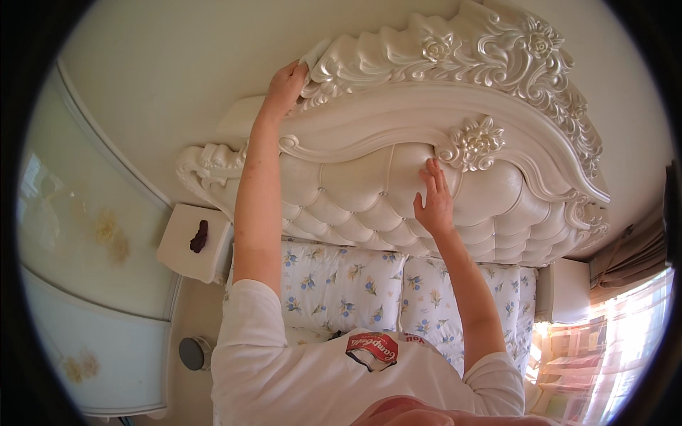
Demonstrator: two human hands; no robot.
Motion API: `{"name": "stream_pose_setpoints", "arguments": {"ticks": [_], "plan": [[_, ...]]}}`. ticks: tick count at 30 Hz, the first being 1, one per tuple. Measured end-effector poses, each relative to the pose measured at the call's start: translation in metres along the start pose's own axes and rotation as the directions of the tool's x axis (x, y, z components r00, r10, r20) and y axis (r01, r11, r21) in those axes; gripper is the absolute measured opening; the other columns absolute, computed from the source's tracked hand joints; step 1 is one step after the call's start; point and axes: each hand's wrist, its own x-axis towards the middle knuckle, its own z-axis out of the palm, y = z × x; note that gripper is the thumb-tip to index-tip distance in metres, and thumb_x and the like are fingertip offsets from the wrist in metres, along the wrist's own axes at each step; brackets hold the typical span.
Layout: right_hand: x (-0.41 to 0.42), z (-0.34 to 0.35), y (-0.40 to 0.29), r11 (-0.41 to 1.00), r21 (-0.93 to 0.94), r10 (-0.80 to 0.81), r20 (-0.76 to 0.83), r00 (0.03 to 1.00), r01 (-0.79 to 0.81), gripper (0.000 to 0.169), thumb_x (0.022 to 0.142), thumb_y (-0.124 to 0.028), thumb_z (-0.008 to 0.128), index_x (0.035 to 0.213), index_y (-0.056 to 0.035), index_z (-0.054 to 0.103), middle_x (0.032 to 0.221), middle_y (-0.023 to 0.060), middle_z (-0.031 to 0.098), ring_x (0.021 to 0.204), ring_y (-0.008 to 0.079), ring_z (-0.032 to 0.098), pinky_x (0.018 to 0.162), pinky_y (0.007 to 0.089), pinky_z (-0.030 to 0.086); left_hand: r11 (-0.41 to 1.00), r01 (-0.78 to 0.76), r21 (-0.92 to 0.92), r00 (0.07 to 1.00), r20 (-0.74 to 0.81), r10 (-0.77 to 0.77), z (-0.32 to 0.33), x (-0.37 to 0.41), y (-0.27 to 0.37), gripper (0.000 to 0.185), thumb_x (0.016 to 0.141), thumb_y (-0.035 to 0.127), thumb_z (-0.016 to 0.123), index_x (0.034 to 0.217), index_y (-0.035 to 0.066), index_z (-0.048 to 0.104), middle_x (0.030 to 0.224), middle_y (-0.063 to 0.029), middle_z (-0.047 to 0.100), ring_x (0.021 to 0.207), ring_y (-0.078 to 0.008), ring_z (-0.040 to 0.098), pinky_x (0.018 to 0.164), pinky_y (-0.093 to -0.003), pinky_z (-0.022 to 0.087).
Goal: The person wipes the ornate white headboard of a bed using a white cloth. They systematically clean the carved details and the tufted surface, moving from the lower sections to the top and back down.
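My left hand grips a white cloth at the upper left end of the carved crest of a cream headboard. Part of the cloth is hidden behind my fingers and the carving. My right hand, fingers apart and holding nothing, rests against the tufted padding just below a carved rose. Pearly leaves and roses run along the crest above.
Pillows with blue flowers lie below the headboard. A nightstand with a dark cloth item stands left, another nightstand right. A round bin is on the floor beside sliding wardrobe doors. Curtains hang at right.
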Motion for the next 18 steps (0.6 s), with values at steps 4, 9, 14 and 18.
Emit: {"name": "stream_pose_setpoints", "arguments": {"ticks": [4,9,14,18], "plan": [[-0.002,0.0,0.001,1.0,-0.008,0.011,0.014,1.0,-0.011,0.053,0.072,0.004,0.06,0.125,-0.0006,0.051,0.15,0.0198,0.039,0.143,0.0374,0.033,0.117,0.0496,0.031,0.974,-0.141,0.178,0.99,0.034,0.137,-0.005,-0.023,0.006,0.038,0.097,0.034,0.05,0.093,-0.001,0.062,0.08,-0.0157,0.063,0.069,-0.0294,0.056,0.071,-0.0394,0.05],[-0.003,-0.002,0.002,1.0,-0.02,0.017,0.015,1.0,-0.017,0.053,0.073,0.003,0.061,0.125,-0.0007,0.05,0.15,0.0197,0.039,0.143,0.0371,0.032,0.117,0.0496,0.031,0.78,-0.454,0.43,0.827,-0.123,0.549,0.005,-0.081,0.0,0.031,0.101,0.024,0.053,0.122,0.003,0.062,0.101,-0.0129,0.064,0.086,-0.0217,0.062,0.08,-0.0323,0.049],[-0.002,-0.001,0.0,1.0,-0.02,0.019,0.003,1.0,-0.019,0.054,0.073,0.003,0.061,0.125,-0.0007,0.05,0.149,0.0197,0.04,0.143,0.0364,0.033,0.118,0.0488,0.031,0.923,-0.336,0.19,0.851,-0.36,0.383,0.011,-0.096,0.013,0.03,0.099,0.017,0.054,0.124,0.001,0.059,0.115,-0.0141,0.06,0.098,-0.0254,0.059,0.084,-0.0377,0.048],[-0.003,-0.004,0.0,1.0,-0.017,0.015,0.007,1.0,-0.015,0.054,0.073,0.003,0.061,0.126,-0.0009,0.05,0.149,0.0195,0.041,0.143,0.0359,0.034,0.118,0.048,0.03,0.574,-0.606,0.55,0.613,-0.136,0.778,0.043,-0.078,0.058,0.027,0.097,0.013,0.054,0.119,-0.001,0.062,0.121,-0.0148,0.06,0.101,-0.0301,0.058,0.087,-0.0426,0.048]]}}
